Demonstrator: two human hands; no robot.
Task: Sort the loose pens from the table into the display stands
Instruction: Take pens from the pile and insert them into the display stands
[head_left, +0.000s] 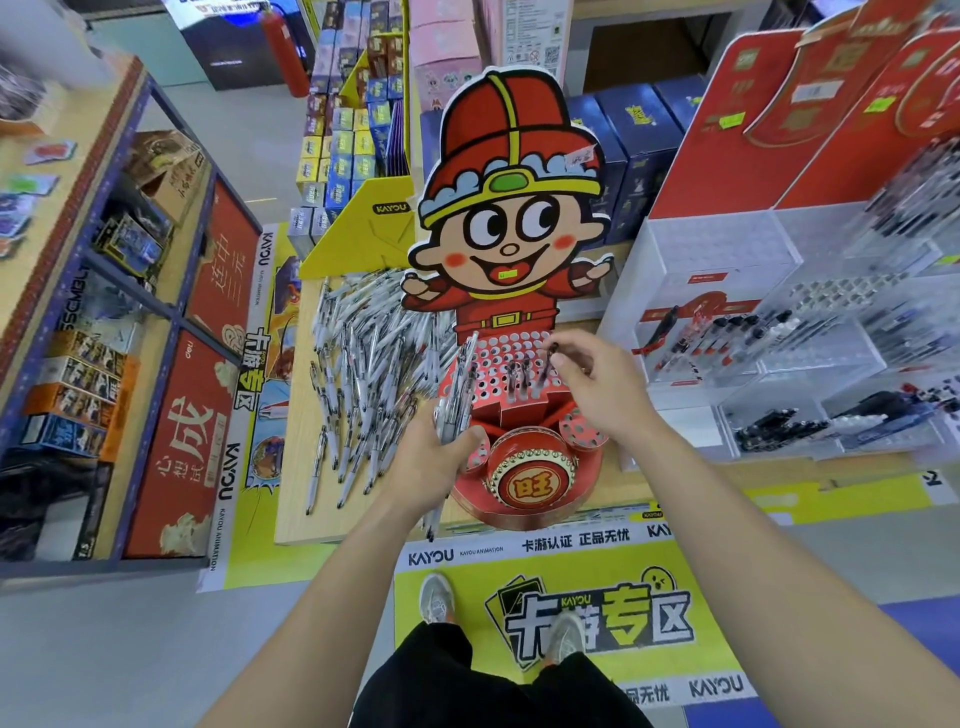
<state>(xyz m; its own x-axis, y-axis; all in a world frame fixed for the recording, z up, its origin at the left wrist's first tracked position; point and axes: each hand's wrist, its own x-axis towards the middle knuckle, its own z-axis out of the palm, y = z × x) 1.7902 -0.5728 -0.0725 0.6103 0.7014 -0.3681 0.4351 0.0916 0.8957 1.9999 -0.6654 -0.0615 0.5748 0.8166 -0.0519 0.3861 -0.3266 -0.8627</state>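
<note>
A big heap of loose white pens (363, 374) lies on the wooden table (296, 467), left of a red cartoon-figure display stand (519, 405). The stand's grid of holes (511, 353) holds a few upright pens (519, 376). My left hand (436, 462) grips a bundle of several pens (457, 400) at the stand's left edge. My right hand (597, 384) pinches one dark-tipped pen (548, 364) over the right side of the hole grid.
Clear acrylic pen displays (779, 338) with dark pens stand to the right, backed by red cardboard signs (779, 119). A yellow stand with boxed goods (353, 171) rises behind the pen heap. A shelf unit (104, 312) stands at the left. My feet are on a yellow floor mat (571, 613).
</note>
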